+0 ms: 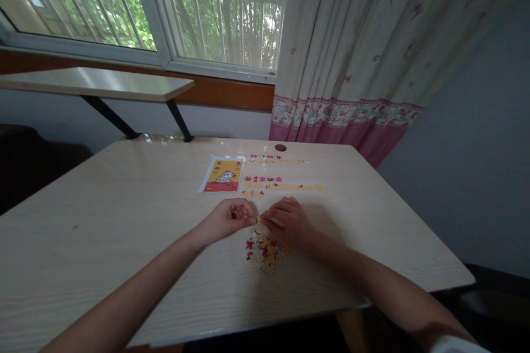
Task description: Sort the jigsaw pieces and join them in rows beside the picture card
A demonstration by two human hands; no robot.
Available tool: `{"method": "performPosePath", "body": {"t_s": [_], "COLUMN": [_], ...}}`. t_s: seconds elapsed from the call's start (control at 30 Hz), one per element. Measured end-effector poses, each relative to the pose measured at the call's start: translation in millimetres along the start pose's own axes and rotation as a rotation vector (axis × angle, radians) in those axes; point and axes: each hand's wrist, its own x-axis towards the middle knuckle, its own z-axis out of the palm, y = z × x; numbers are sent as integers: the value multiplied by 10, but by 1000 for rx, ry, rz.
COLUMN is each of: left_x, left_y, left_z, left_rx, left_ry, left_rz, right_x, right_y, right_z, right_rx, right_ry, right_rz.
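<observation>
A small yellow jigsaw puzzle piece (259, 220) is pinched between my two hands, just above a loose pile of jigsaw pieces (265, 252) in yellow, red and pale tones. My left hand (232, 217) grips its left side with thumb and forefinger, the other fingers curled. From the right, my right hand (292, 223) holds it by the fingertips and partly covers the pile's right edge. Beyond my hands lie sorted rows of pieces: a red row (263, 179), a yellow row (290, 187) and a short row (252, 194). Farther back are another red row (265, 157) and yellow row (279, 161).
A printed picture (223, 175) of a white bird on yellow and red lies left of the rows. The wooden table (144, 220) has a round cable hole (280, 148) at its back. A raised shelf (99, 84) stands at the back left, and a curtain (343, 66) hangs behind.
</observation>
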Motion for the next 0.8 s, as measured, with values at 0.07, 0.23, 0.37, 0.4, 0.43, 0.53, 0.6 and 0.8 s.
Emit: {"method": "performPosePath", "body": {"t_s": [0.07, 0.23, 0.37, 0.4, 0.43, 0.53, 0.6, 0.8], "left_x": [0, 14, 22, 22, 22, 20, 18, 12], "left_y": [2, -16, -67, -77, -85, -90, -84, -88], "left_z": [10, 11, -32, -42, -50, -61, -61, -57], "left_rx": [7, -39, -41, -36, -27, 11, 25, 20], "left_ry": [-1, 93, 83, 69, 55, 32, 28, 21], "left_rz": [-2, 39, 26, 17, 11, 8, 7, 8], "right_x": [-4, 46, 85, 86, 85, 77, 73, 59], "right_y": [6, 144, 346, 386, 417, 457, 455, 444], "right_z": [4, -97, -223, -240, -250, -247, -234, -235], "right_rx": [-11, 4, 32, 40, 50, 70, 82, 74], "right_ry": [-2, 99, 310, 349, 375, 391, 384, 374], "right_rz": [-21, 25, 207, 242, 270, 325, 343, 346]}}
